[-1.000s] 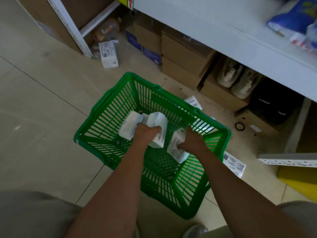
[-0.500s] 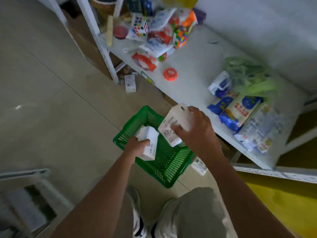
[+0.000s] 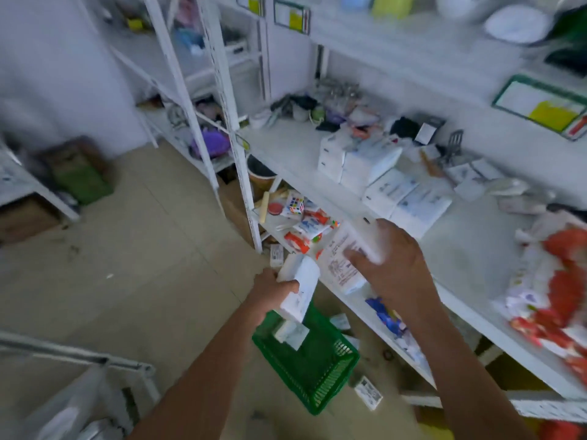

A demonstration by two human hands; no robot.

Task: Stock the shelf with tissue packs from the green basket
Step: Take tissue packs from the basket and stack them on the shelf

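My right hand (image 3: 395, 265) grips a white tissue pack (image 3: 341, 265) with printed text, raised in front of the white shelf (image 3: 470, 249). My left hand (image 3: 270, 289) holds two white tissue packs (image 3: 300, 287) a little lower, above the green basket (image 3: 317, 369). The basket stands on the floor under my arms with at least one white pack (image 3: 290, 333) left inside. On the shelf behind my right hand lies a pile of white tissue packs (image 3: 374, 173).
Red-and-white packets (image 3: 559, 281) crowd the shelf's right end. A lower shelf holds a puzzle cube (image 3: 295, 205), red packets and blue packs (image 3: 386, 312). White uprights (image 3: 241, 173) rise at left. Loose packs and labels (image 3: 368, 392) litter the tiled floor beside the basket.
Both hands have risen out of the basket with their packs. My view has swung up from the floor to the shelves, and the right hand now holds its pack at shelf height.
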